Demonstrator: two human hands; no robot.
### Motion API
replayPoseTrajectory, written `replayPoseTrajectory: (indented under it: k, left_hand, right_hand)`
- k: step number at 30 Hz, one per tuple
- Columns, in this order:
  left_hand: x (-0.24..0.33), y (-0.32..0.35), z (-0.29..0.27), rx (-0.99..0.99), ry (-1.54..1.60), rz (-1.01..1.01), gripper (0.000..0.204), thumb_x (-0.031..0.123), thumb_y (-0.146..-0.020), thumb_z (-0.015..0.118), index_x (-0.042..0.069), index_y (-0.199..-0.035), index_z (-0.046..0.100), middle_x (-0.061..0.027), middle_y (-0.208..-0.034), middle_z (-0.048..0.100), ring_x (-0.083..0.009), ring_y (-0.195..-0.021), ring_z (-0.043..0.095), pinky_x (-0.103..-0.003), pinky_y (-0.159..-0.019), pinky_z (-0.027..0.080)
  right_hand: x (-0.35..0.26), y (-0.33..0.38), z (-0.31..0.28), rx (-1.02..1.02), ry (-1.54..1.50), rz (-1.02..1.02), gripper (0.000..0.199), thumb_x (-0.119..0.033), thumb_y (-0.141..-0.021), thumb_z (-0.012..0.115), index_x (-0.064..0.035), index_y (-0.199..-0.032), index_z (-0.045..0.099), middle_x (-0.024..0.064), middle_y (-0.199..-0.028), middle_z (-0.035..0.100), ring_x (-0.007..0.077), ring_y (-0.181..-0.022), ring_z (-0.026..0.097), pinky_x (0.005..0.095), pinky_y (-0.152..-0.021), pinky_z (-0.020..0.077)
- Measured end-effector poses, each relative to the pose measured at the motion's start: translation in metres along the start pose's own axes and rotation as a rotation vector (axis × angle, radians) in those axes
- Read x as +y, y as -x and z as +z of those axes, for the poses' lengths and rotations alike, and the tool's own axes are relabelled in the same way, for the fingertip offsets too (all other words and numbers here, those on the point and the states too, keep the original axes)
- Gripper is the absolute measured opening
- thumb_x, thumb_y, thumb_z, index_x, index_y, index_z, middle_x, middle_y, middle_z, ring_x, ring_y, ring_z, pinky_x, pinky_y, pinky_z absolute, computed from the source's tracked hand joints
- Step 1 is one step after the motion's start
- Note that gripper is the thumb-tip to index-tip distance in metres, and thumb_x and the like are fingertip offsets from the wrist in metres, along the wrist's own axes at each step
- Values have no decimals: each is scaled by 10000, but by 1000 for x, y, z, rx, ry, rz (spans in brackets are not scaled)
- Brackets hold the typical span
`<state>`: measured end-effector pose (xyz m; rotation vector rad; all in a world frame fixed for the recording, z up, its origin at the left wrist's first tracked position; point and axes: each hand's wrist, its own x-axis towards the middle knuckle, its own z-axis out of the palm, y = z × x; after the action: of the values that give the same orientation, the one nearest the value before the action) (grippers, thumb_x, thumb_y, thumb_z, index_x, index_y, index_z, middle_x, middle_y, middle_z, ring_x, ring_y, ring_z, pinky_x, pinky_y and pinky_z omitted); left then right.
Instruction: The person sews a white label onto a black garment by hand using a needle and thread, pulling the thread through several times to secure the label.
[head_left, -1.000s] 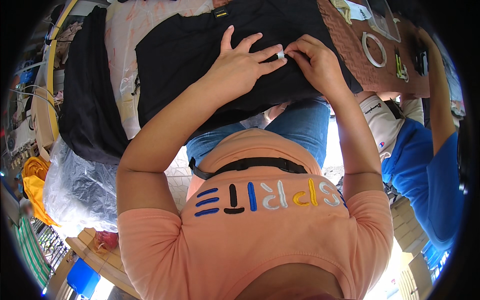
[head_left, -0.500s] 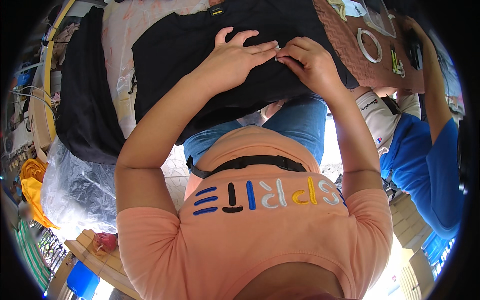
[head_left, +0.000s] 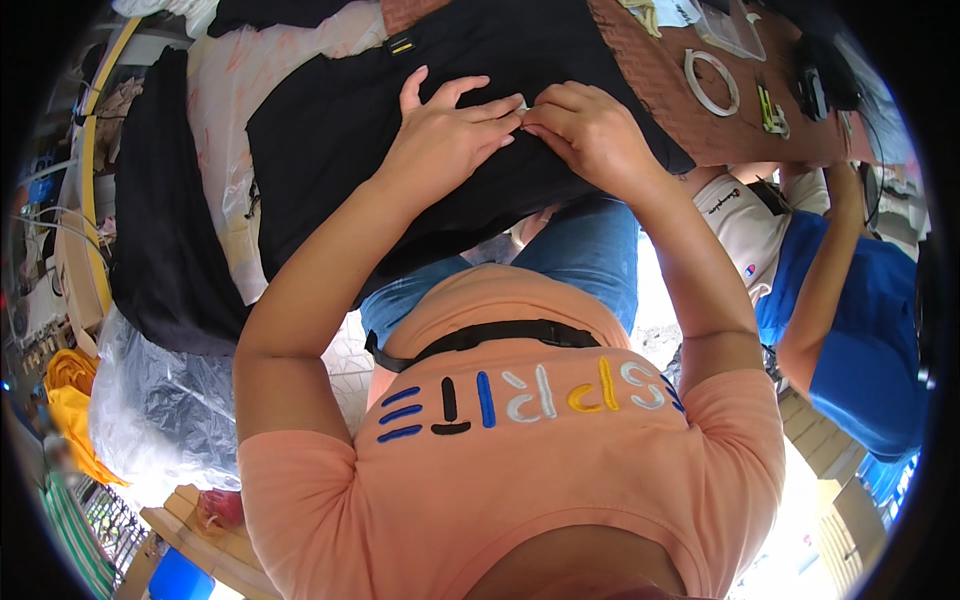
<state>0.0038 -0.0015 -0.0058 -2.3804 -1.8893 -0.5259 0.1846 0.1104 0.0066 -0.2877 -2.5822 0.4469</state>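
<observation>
A black garment (head_left: pixel 340 130) lies spread over the table edge in front of me, a small dark neck label (head_left: pixel 401 45) at its far side. My left hand (head_left: pixel 445 138) rests on the cloth with its fingers stretched out and spread. Its fingertips meet those of my right hand (head_left: pixel 588 132), which is closed in a pinch. A tiny whitish piece (head_left: pixel 523 110) shows between the fingertips; its kind is too small to make out, and the right fingers partly hide it.
A white tape roll (head_left: pixel 711 83), a yellow-green cutter (head_left: pixel 768 108) and a clear plastic box (head_left: pixel 730 30) lie on the brown mat at right. A co-worker in blue (head_left: pixel 860 320) sits there. Black cloth (head_left: pixel 165 200) hangs at left, above clear plastic wrapping (head_left: pixel 165 410).
The whole view has shifted slightly, and both my hands stay together on the garment. The co-worker's arm has come down from over the table toward its near edge.
</observation>
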Motion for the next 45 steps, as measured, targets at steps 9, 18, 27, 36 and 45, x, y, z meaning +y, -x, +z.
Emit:
replayPoseTrajectory:
  k: [9, 18, 27, 36, 45]
  left_hand:
    - [-1, -5, -3, -6, -55, 58, 292, 263, -826, 639, 274, -1118, 647, 135, -1210, 594, -181, -1188, 476, -589, -1043, 148]
    - [-1, -7, -5, -30, -89, 85, 309, 248, -824, 642, 263, -1132, 640, 135, -1208, 593, -180, -1207, 465, -601, -1045, 139]
    - [-2, -5, -8, -62, -89, 108, 365, 225, -813, 645, 299, -1169, 614, 114, -1260, 560, -225, -1249, 433, -643, -1031, 135]
    - [-1, -2, -12, -100, -102, 120, 438, 154, -786, 646, 327, -1187, 604, 91, -1289, 542, -250, -1272, 407, -650, -1029, 142]
    - [-1, -2, -13, -142, -130, 116, 499, 69, -778, 602, 336, -1200, 596, 81, -1322, 514, -251, -1299, 376, -658, -1029, 143]
  right_hand:
    - [11, -5, -1, -23, -40, -48, 123, -115, -771, 611, -56, -876, 632, 64, -835, 582, 269, -802, 583, 370, -673, 481]
    - [12, 1, -7, -108, 149, -232, 179, -110, -719, 570, -54, -876, 633, 33, -881, 594, 211, -845, 579, 336, -710, 484]
    - [18, -10, -34, -197, -60, -178, 98, -125, -763, 663, -59, -834, 645, 66, -819, 594, 267, -790, 580, 358, -683, 479]
    - [26, -7, -19, -45, -179, 98, 108, -42, -775, 626, -67, -877, 653, 70, -870, 611, 279, -824, 595, 372, -694, 489]
    - [21, -8, -12, -72, -104, 71, 170, -2, -727, 614, -76, -875, 655, 71, -879, 591, 287, -860, 572, 393, -733, 479]
